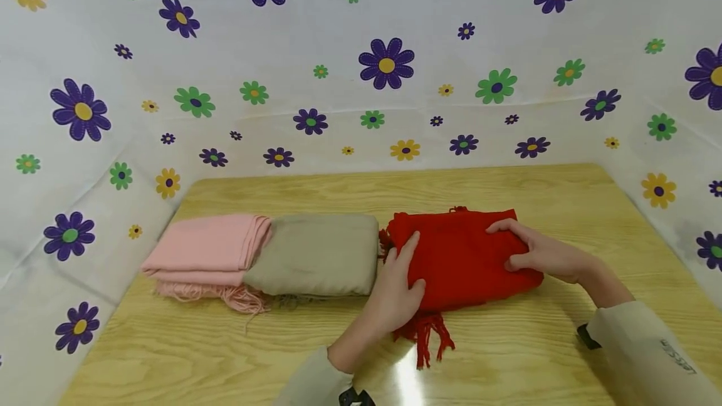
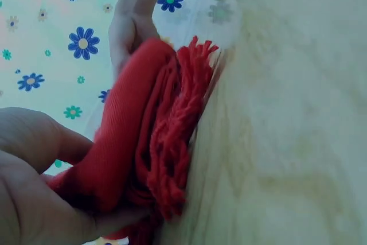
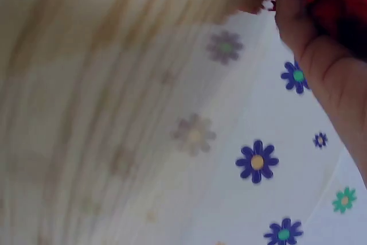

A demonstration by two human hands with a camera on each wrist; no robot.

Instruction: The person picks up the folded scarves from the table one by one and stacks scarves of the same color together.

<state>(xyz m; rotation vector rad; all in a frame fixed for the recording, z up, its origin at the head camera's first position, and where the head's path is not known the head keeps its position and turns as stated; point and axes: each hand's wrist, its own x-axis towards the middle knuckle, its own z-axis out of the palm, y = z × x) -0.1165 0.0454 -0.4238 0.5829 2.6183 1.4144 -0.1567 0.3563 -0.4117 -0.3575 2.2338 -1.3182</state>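
Observation:
A folded red scarf [image 1: 457, 262] with fringe lies at the right of the row on the wooden table. My left hand [image 1: 395, 296] grips its left side; the left wrist view shows the folded layers [image 2: 123, 136] between thumb and fingers. At the opposite side my right hand [image 1: 547, 257] holds the right edge, its thumb and a finger on top, other fingers hidden. Red fringe [image 1: 425, 337] hangs out at the near left corner. In the right wrist view, the right hand [image 3: 327, 67] meets the red cloth at the top corner.
Left of the red scarf lies a folded beige scarf [image 1: 321, 255], with a folded pink scarf [image 1: 205, 249] beside it, its fringe on the table [image 1: 186, 343]. A white flowered cloth [image 1: 327, 24] stands behind and at both sides of the table.

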